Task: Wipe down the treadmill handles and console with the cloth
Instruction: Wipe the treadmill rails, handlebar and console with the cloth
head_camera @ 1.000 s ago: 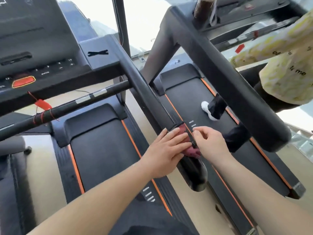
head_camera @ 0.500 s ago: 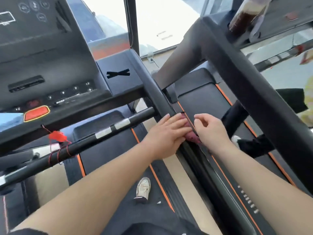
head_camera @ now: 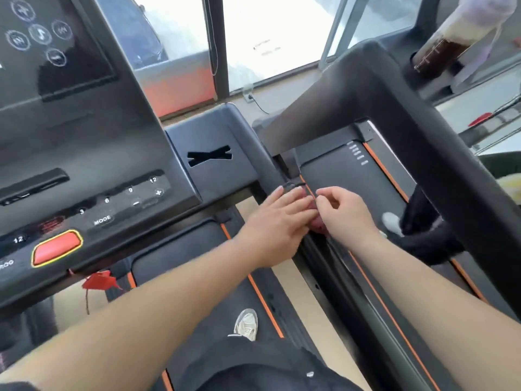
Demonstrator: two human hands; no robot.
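A dark pink cloth [head_camera: 318,225] is wrapped around my treadmill's right handle [head_camera: 349,292], a black bar running from the console toward me. My left hand [head_camera: 277,221] lies over the cloth from the left, fingers flat on the bar near its top. On the right side, my right hand [head_camera: 345,214] pinches the cloth, fingers curled. Only a small patch of cloth shows between the two hands. The black console [head_camera: 84,165] with its buttons and a red stop button [head_camera: 56,247] fills the upper left.
A second treadmill stands to the right; its thick black handle [head_camera: 451,170] crosses close beside my right arm, and a person's dark legs are on its belt [head_camera: 349,176]. A drink cup [head_camera: 451,38] sits in its holder. A red safety clip [head_camera: 97,282] hangs under my console. My shoe [head_camera: 247,324] is on my belt.
Both hands have slid the cloth up the right handle, from near its free end to just below the console. My view has moved forward and up with them.
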